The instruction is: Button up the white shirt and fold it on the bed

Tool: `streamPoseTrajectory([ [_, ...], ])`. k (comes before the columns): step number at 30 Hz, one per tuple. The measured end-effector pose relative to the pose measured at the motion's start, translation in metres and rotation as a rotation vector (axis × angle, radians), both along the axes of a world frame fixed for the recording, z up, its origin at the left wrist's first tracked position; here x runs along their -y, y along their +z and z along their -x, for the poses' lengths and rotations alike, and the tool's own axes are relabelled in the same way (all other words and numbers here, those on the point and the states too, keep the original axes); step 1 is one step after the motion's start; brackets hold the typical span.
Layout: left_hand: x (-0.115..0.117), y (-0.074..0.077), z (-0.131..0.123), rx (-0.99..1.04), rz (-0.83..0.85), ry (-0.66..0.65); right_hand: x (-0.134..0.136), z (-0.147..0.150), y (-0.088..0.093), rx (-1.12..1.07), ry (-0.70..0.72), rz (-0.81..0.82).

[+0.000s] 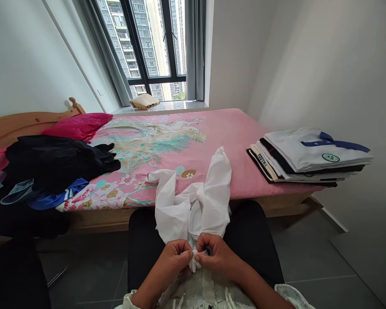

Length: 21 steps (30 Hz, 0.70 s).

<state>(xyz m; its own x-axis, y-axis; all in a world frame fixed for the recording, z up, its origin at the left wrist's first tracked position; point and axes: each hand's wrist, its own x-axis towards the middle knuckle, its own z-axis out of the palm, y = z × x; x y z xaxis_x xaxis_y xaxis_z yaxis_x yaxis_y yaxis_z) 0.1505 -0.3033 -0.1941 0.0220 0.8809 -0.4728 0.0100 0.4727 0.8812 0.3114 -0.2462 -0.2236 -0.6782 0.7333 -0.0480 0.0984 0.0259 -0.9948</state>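
A white garment stretches from my lap up onto the edge of the bed, its two long sleeve- or leg-like parts pointing away from me. My left hand is closed, thumb and forefinger pinching a small gathered bit at the garment's near end. Right beside it, my right hand pinches the same spot from the other side, fingers curled. The fingertips almost meet. Exactly which part of the garment lies between them is too small to make out.
The bed has a pink patterned sheet. A stack of folded clothes stands at its right. To the left lie a loose pile of dark clothes and a red pillow. Folded beige cloth rests on the windowsill.
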Motion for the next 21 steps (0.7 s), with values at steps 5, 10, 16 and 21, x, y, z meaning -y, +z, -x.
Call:
streamPoseTrajectory([
  [5, 0.001, -0.001, -0.002, 0.023, -0.039, 0.039, 0.0, 0.001, 0.004, 0.006, -0.014, 0.047],
  [10, 0.002, 0.001, -0.003, 0.006, -0.053, 0.099, 0.002, 0.002, 0.01, 0.017, -0.028, 0.075],
  [16, 0.0, 0.005, -0.005, 0.083, -0.02, 0.139, 0.004, 0.004, 0.006, -0.02, 0.007, 0.12],
  [21, 0.0, 0.008, -0.005, 0.132, -0.002, 0.103, 0.003, 0.002, 0.01, -0.017, 0.011, 0.11],
])
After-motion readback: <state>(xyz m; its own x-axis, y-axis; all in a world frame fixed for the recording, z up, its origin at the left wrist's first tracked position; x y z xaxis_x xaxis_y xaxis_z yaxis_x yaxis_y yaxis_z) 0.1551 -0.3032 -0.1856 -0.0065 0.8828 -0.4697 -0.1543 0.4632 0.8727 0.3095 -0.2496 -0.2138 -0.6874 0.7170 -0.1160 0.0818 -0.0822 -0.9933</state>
